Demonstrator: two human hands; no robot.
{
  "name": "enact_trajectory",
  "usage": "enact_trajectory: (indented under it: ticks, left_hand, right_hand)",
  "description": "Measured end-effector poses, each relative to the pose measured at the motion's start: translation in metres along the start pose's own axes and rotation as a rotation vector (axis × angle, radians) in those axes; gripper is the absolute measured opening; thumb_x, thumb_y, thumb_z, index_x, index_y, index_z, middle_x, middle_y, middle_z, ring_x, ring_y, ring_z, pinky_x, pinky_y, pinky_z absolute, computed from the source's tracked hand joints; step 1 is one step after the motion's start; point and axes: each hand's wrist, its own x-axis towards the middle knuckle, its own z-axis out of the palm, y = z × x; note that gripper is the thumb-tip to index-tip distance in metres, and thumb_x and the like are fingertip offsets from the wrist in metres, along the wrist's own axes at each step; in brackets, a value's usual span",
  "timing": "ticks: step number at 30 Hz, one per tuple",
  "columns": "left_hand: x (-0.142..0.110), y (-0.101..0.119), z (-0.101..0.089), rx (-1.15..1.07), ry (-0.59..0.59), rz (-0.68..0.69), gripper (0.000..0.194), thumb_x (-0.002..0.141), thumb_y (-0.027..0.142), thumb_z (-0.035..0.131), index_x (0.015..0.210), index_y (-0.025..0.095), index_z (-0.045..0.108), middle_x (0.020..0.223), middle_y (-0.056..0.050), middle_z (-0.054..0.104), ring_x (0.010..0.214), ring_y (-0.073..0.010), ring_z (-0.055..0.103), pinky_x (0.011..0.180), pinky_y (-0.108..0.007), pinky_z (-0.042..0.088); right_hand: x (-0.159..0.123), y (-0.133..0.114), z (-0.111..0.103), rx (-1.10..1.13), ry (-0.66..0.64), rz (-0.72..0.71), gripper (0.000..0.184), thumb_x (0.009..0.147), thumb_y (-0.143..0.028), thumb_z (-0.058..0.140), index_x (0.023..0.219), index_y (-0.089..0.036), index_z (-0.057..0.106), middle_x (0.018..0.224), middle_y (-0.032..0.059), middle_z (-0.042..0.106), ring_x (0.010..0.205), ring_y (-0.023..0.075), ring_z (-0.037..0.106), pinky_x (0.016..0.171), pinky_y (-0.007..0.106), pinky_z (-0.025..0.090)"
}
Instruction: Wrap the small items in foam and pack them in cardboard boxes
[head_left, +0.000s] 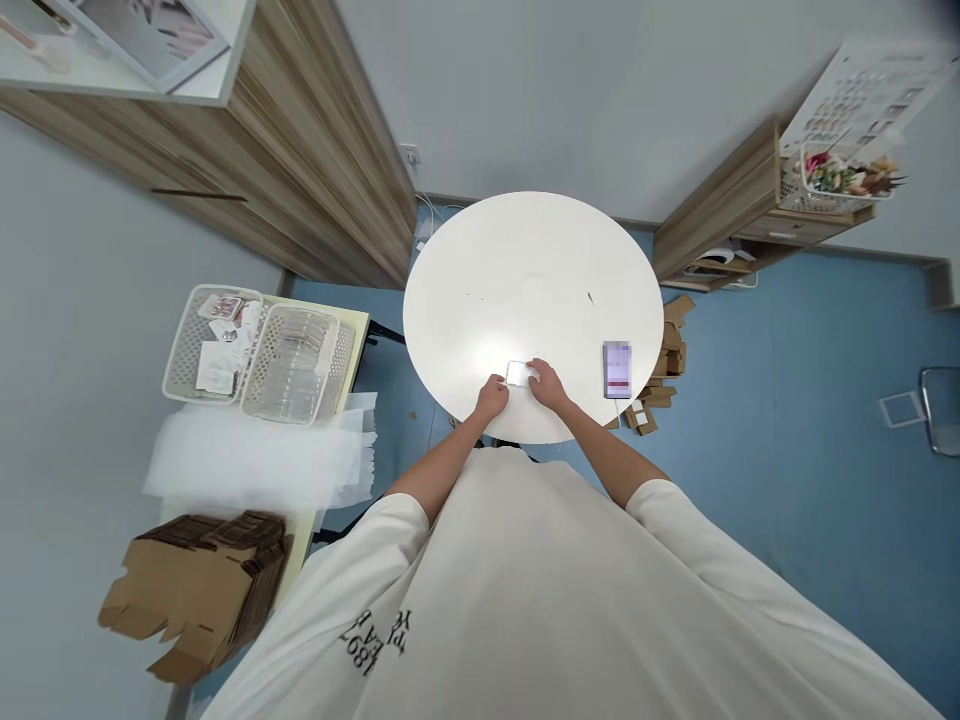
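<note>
One small white packet (517,374) sits near the close edge of the round table (532,250). The left hand (492,397) is at its left edge; the right hand (547,384) touches its right side. Whether either pinches it, I cannot tell. Rightward lies a phone (617,369).

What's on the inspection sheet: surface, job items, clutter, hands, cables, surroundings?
Surface: round white table, some dark marks
Job items: small flat pale item between the hands
Clutter: lit-screen device on the right; cardboard on floor
Hands: left hand beside the item, contact unclear; right hand at its right edge
Cables: white cable at the device
Surroundings: white baskets, white sheets and cardboard stack at left; wooden cabinet
</note>
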Motion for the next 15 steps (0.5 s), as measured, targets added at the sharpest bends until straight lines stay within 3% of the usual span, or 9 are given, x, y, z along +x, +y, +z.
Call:
enact_trajectory:
  ticks: [4, 10, 15]
  left_hand:
    - [0.003, 0.003, 0.003, -0.026, -0.098, -0.03, 0.034, 0.089, 0.024, 0.057, 0.123, 0.023, 0.056, 0.125, -0.01, 0.067, 0.109, -0.025, 0.065, 0.091, -0.035, 0.05]
    - [0.015, 0.007, 0.003, -0.043, -0.108, 0.068, 0.05, 0.084, 0.018, 0.059, 0.133, 0.023, 0.051, 0.147, -0.011, 0.054, 0.131, -0.0267, 0.054, 0.104, -0.036, 0.045]
    - [0.024, 0.004, 0.0, -0.077, -0.097, 0.128, 0.054, 0.083, 0.016, 0.056, 0.136, 0.023, 0.051, 0.149, -0.011, 0.053, 0.138, -0.0279, 0.048, 0.108, -0.039, 0.044]
  right_hand:
    - [0.007, -0.002, 0.001, -0.14, -0.115, -0.016, 0.052, 0.093, -0.023, 0.05, 0.145, -0.024, 0.053, 0.161, 0.006, 0.039, 0.144, 0.031, 0.038, 0.116, 0.049, 0.037]
    - [-0.011, 0.002, 0.003, -0.164, -0.106, 0.043, 0.05, 0.095, -0.026, 0.048, 0.145, -0.02, 0.052, 0.154, 0.0122, 0.044, 0.137, 0.029, 0.046, 0.112, 0.043, 0.041]
    - [-0.028, 0.0, 0.004, -0.1, -0.141, 0.055, 0.049, 0.096, -0.025, 0.046, 0.144, -0.019, 0.052, 0.147, 0.0122, 0.05, 0.132, 0.0269, 0.051, 0.111, 0.041, 0.043]
